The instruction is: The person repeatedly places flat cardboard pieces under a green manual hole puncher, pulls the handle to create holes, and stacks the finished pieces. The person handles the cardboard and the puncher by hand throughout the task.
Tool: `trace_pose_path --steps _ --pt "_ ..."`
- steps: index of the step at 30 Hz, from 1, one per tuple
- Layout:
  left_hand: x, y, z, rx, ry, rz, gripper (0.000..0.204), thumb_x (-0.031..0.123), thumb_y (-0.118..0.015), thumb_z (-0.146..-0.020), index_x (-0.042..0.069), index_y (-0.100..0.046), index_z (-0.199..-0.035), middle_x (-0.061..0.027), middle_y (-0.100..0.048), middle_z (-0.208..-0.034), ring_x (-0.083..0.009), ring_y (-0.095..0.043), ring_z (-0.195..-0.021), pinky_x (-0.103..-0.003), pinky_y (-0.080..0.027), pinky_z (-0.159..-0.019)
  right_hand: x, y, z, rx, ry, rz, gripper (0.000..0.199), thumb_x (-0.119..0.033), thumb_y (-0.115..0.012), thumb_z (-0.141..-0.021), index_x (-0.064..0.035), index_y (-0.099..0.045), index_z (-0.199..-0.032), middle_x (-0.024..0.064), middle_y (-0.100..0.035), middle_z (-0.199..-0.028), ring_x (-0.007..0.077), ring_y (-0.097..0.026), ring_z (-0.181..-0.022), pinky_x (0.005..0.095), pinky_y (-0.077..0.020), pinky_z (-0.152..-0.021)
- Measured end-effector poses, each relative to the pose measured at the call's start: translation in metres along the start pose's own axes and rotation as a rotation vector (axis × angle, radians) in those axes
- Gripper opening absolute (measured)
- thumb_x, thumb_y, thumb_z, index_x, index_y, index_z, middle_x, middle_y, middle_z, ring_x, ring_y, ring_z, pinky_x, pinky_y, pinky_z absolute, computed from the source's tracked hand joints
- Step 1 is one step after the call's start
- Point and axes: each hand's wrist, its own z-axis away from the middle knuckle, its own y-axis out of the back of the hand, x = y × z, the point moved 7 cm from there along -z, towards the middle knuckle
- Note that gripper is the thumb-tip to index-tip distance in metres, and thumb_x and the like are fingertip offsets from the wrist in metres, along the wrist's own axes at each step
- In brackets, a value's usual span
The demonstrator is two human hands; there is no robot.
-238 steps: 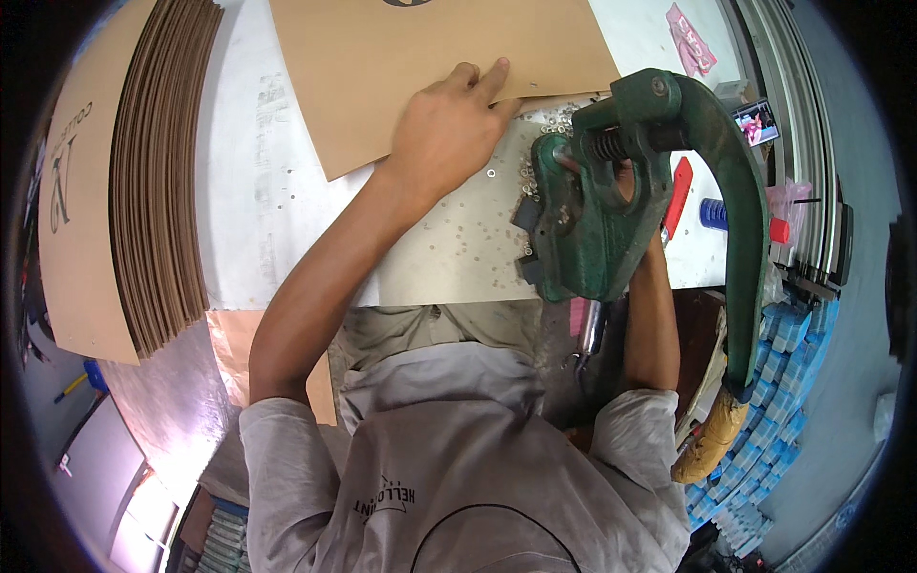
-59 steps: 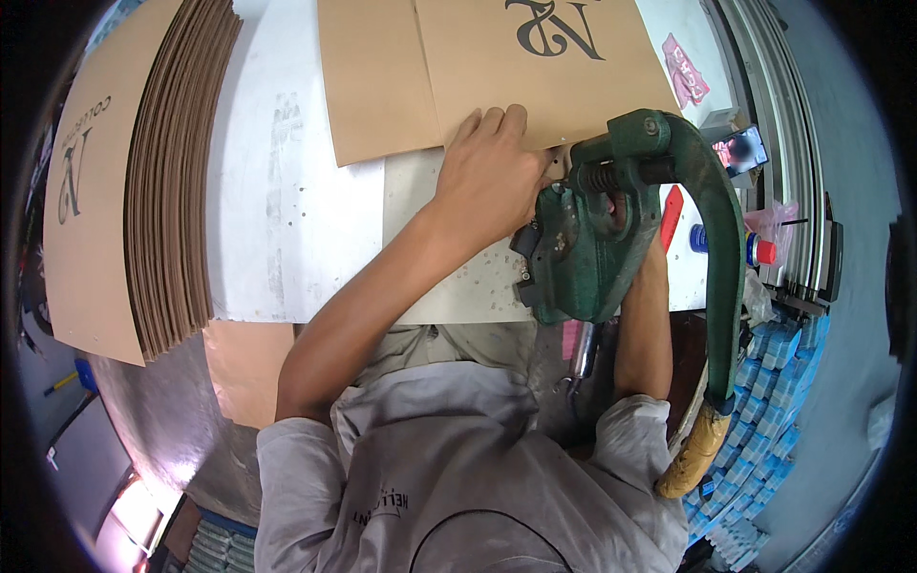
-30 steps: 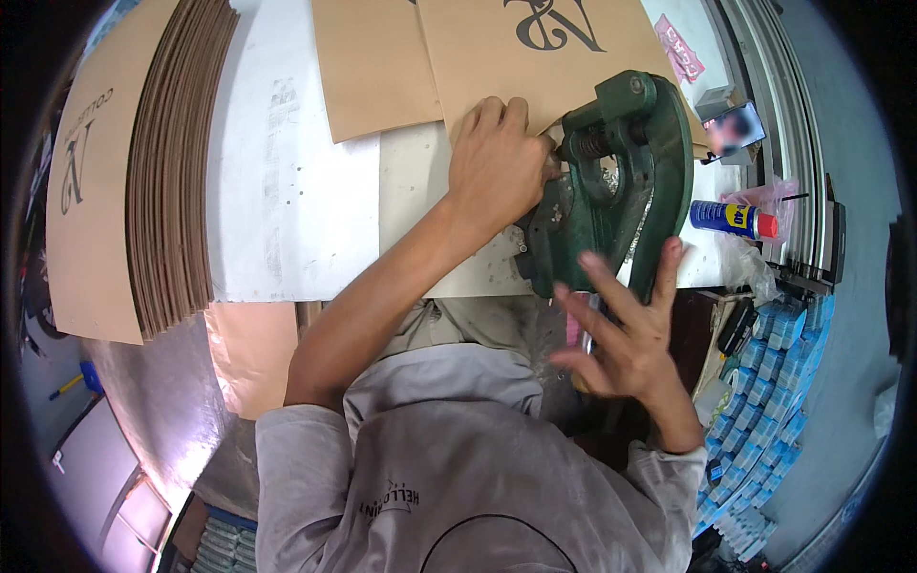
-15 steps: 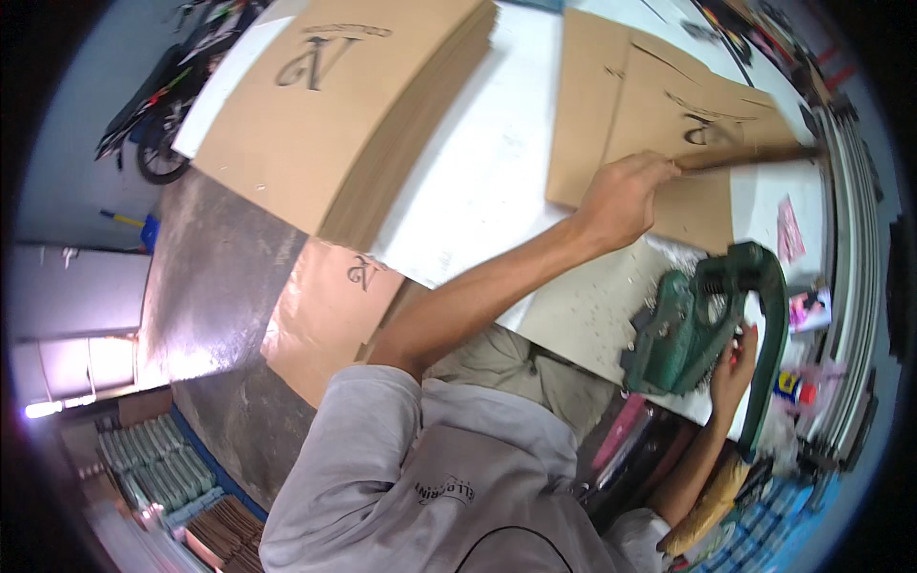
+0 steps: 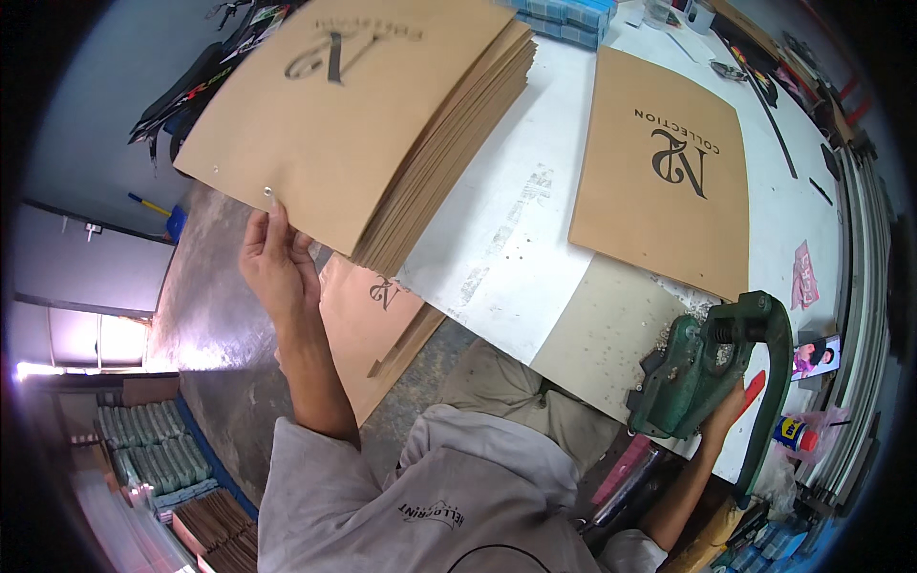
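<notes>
My left hand (image 5: 279, 263) is closed on the near corner of the top brown paper bag (image 5: 325, 124) of a tall stack at the left, the thumb on top beside a small metal eyelet. A black printed mark shows on that bag. Partly behind a green hand press (image 5: 683, 372) at the right, my right hand (image 5: 726, 411) is next to a pointed red thing (image 5: 754, 389). Its fingers are mostly hidden, so I cannot make out its grip. Another flat brown bag (image 5: 630, 181) lies on the white table beyond the press.
A grey board (image 5: 592, 325) lies before the press, with tiny bits scattered by it. Blue boxes (image 5: 564, 21) stand at the far edge. A phone (image 5: 815, 357) and a small blue-and-yellow can (image 5: 789, 433) are at the right. A motorbike (image 5: 191, 95) stands beyond the stack.
My left hand has moved from the bags on the right to the left stack and taken hold of its top bag. The bag it was moving now lies flat. My right hand stays by the press.
</notes>
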Motion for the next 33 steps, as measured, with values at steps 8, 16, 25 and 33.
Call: trace_pose_path --steps 8,16,25,33 --pt "-0.022 0.036 0.005 0.133 0.136 -0.064 0.015 0.003 -0.063 -0.101 -0.007 -0.064 -0.114 -0.0099 -0.072 -0.104 -0.0129 -0.071 -0.086 -0.023 -0.059 -0.072 -0.046 -0.003 0.011 -0.017 0.248 0.221 0.025 0.006 -0.064 -0.092 0.0031 -0.064 -0.117 0.0099 -0.070 -0.106 0.0179 -0.066 -0.099 0.0319 -0.0517 -0.088" --pt "-0.034 0.067 -0.011 0.296 0.177 -0.371 0.033 0.015 -0.078 -0.094 0.005 -0.056 -0.116 -0.0048 -0.065 -0.096 -0.0099 -0.060 -0.069 -0.024 -0.046 -0.055 -0.004 -0.004 -0.030 0.028 0.262 0.095 0.019 -0.011 -0.060 -0.102 0.0026 -0.070 -0.110 0.0054 -0.070 -0.102 0.0145 -0.066 -0.095 0.0279 -0.0530 -0.083" --pt "-0.057 -0.149 0.132 -0.403 -0.554 -0.583 0.035 -0.005 -0.074 -0.087 0.002 -0.056 -0.116 -0.0065 -0.059 -0.091 -0.0161 -0.057 -0.077 -0.029 -0.049 -0.070 0.021 -0.037 -0.032 -0.187 -0.032 -0.428 0.030 -0.008 -0.077 -0.089 -0.0012 -0.070 -0.118 0.0055 -0.068 -0.114 0.0157 -0.066 -0.101 0.0332 -0.0574 -0.085" --pt "-0.179 -0.368 0.196 -1.157 -0.745 -0.552 0.045 0.030 -0.079 -0.089 0.005 -0.062 -0.121 -0.0154 -0.070 -0.120 -0.0395 -0.064 -0.116 -0.051 -0.052 -0.091 -0.067 -0.046 -0.006 -0.133 0.172 -0.053 0.018 -0.003 -0.073 -0.092 -0.0018 -0.072 -0.110 0.0044 -0.072 -0.098 0.0125 -0.068 -0.087 0.0305 -0.0563 -0.073"
